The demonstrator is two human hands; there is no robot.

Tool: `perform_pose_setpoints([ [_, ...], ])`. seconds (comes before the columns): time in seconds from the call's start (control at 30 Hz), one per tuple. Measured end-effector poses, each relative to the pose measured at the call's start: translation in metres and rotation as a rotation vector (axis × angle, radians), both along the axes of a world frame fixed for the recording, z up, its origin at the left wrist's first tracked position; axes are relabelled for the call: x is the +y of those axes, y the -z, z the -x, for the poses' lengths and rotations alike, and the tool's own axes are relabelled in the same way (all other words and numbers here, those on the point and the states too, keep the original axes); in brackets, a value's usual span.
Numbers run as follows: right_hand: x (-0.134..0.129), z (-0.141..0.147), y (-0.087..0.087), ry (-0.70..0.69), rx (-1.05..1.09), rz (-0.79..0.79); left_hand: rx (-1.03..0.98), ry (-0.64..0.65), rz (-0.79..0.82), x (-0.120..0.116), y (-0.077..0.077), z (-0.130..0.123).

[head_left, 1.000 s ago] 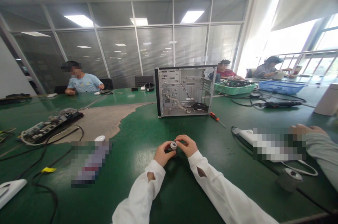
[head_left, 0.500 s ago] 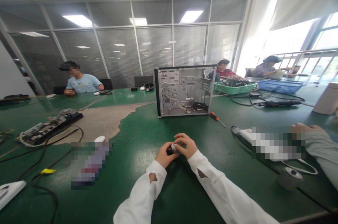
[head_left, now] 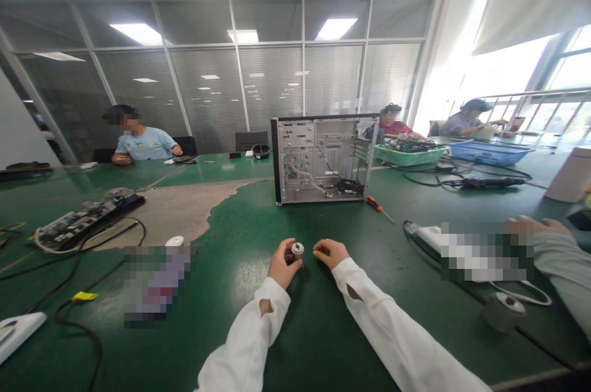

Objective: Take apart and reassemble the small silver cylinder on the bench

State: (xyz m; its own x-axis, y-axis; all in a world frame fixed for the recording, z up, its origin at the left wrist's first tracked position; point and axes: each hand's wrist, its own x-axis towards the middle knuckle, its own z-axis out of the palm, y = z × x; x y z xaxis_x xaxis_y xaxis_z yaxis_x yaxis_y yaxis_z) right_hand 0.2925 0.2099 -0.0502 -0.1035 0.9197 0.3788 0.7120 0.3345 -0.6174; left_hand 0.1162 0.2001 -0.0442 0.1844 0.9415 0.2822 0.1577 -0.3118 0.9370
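Note:
In my left hand (head_left: 281, 268) is a small silver cylinder (head_left: 298, 250) with dark marks on its pale round top. Thumb and fingers wrap its sides, and it is held upright just over the green table. To its right, a short gap away, is my right hand (head_left: 332, 253). Its fingers are curled and pinched together, and whatever may be between them is too small or hidden to make out. Beyond both hands an opened computer case (head_left: 323, 161) stands upright, with wires and a dark fan inside. By its right foot lies an orange-handled screwdriver (head_left: 379, 207).
A circuit board assembly (head_left: 92, 216) and black cables lie left. On the right are a white power strip (head_left: 462, 250), a grey cylinder (head_left: 505, 311) with a cable, and another person's hand (head_left: 540, 226). Green (head_left: 410, 158) and blue baskets (head_left: 492, 153) stand behind; several people sit around.
My right hand has come off the top of the cylinder and moved right, fingers still pinched. My left hand has shifted slightly left with the cylinder, whose top now shows.

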Motion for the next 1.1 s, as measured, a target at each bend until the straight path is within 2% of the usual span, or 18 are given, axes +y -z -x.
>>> perform_pose_setpoints([
  [0.2, 0.004, 0.0, 0.01, -0.046, -0.004, 0.034, 0.051, -0.031, -0.014, -0.002, -0.002, 0.001],
  [0.27, 0.008, -0.003, 0.01, 0.002, 0.073, 0.032, 0.057, -0.026, -0.007, -0.002, -0.003, 0.002],
  [0.43, 0.022, -0.018, 0.011, 0.363, 0.922, 0.114, 0.05, -0.008, 0.023, 0.001, -0.003, 0.002],
  [0.6, 0.025, -0.033, 0.009, 0.447, 1.193, 0.178, -0.016, -0.096, 0.079, 0.007, 0.003, 0.003],
  [0.8, 0.021, -0.034, 0.004, 0.467, 1.325, 0.226, -0.105, -0.134, 0.116, 0.01, 0.004, 0.005],
  [1.1, 0.023, -0.031, 0.007, 0.419, 1.272, 0.221, -0.091, -0.142, 0.111, 0.009, 0.001, 0.004],
])
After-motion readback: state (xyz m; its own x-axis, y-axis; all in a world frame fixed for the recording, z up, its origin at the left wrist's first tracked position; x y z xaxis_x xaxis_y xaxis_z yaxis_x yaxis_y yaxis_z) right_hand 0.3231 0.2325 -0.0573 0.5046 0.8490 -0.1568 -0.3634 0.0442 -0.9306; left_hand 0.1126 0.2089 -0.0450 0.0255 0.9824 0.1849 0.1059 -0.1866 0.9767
